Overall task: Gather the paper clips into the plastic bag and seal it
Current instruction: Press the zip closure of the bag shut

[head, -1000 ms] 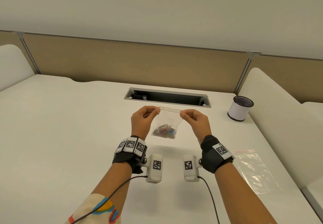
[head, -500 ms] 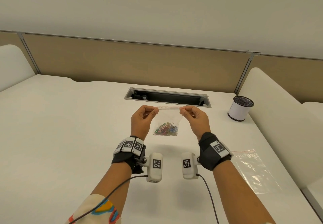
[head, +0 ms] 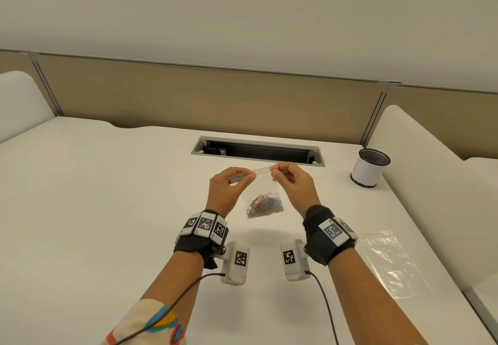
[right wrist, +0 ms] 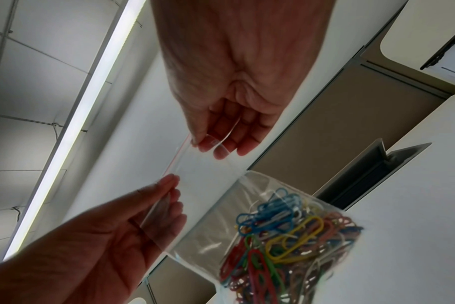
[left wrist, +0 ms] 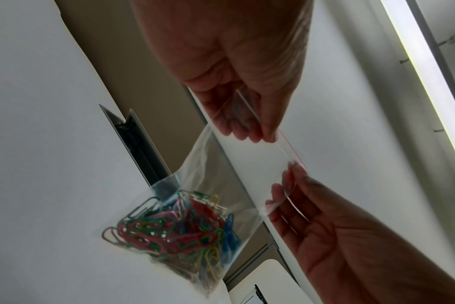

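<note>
A clear zip bag (head: 269, 188) hangs above the white table, with a bunch of coloured paper clips (head: 265, 206) in its bottom. My left hand (head: 249, 177) pinches the bag's top strip (head: 262, 170) from the left, and my right hand (head: 275, 170) pinches it from the right. Only a short stretch of strip shows between them. The left wrist view has the left hand (left wrist: 265, 136) at the top, the right hand (left wrist: 295, 171) below it and the paper clips (left wrist: 185, 228) low down. In the right wrist view the right hand (right wrist: 200, 144) and left hand (right wrist: 173, 184) hold the red-edged strip above the paper clips (right wrist: 286, 242).
A second, empty zip bag (head: 388, 261) lies flat on the table at the right. A white cup with a black mesh rim (head: 369, 172) stands at the back right. A cable slot (head: 258, 152) is sunk into the table just beyond my hands. A tan partition (head: 215, 102) closes the back.
My hands have come closer together along the top strip, the right one sliding left. The bag still hangs between them, and the strip now tilts down to the left.
</note>
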`<state>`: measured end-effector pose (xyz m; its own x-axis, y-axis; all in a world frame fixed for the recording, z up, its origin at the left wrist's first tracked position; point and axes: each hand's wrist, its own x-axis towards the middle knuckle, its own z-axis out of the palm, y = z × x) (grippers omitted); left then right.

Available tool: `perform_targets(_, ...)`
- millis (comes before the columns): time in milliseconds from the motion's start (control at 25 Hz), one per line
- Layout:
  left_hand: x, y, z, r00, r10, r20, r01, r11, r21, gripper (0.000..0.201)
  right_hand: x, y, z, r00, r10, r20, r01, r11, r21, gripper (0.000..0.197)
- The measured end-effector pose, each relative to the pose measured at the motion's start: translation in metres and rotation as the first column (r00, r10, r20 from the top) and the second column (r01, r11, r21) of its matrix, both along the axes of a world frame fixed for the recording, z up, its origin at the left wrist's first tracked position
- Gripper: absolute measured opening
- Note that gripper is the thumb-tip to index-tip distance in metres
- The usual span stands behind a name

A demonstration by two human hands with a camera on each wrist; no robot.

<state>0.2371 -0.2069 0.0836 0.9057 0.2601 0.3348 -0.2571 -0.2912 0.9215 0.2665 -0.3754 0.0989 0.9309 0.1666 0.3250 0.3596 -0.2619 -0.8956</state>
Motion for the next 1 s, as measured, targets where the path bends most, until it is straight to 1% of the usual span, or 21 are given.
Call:
perform_targets(120,-0.0011,-0.0004,0.0000,1.000,0.011,0.016,-0.011,1.000,0.025,0.012,-0.0001,-0.0012,-0.0012,1.000,0.011,-0.021,-0.012,1.000,-0.028,0.011)
perform_targets(280,-0.0028,-0.0008,0.0006,0.999,0.018,0.034,-0.019,0.999,0.051,0.013,-0.0010,-0.0009,-0.0005,0.999,0.033,-0.030,-0.033,0.999,-0.029,0.006)
perform_targets(400,-0.0035,0.0004,0.0012,0.999,-0.035,0.013,0.034,0.996,0.083,0.011,-0.0002,-0.0022,0.0000,0.999,0.022,-0.024,-0.023,0.998,-0.054,0.009)
perform_targets(520,-0.0026,0.0000,0.0037,0.997,-0.079,0.002,0.078,0.989,0.125,0.015,-0.0007,-0.0025,-0.0008,1.000,0.022,-0.002,-0.022,0.995,-0.096,0.014)
perform_targets(720,-0.0012,-0.0043,0.0089,0.997,-0.067,0.041,0.058,0.982,0.181,0.014,-0.0027,-0.0015,0.0007,0.999,0.042,0.010,-0.041,0.991,-0.125,0.014)
perform_targets(880,-0.0017,-0.0057,0.0081,0.998,-0.046,0.043,0.037,0.977,0.209,0.014,-0.0034,-0.0009,0.0012,0.998,0.055,-0.012,-0.056,0.988,-0.142,0.006)
perform_targets(1000,-0.0025,-0.0073,0.0071,0.997,-0.040,0.063,0.023,0.967,0.255,0.014,-0.0034,0.0012,-0.0010,0.998,0.058,-0.032,-0.063,0.985,-0.161,0.013)
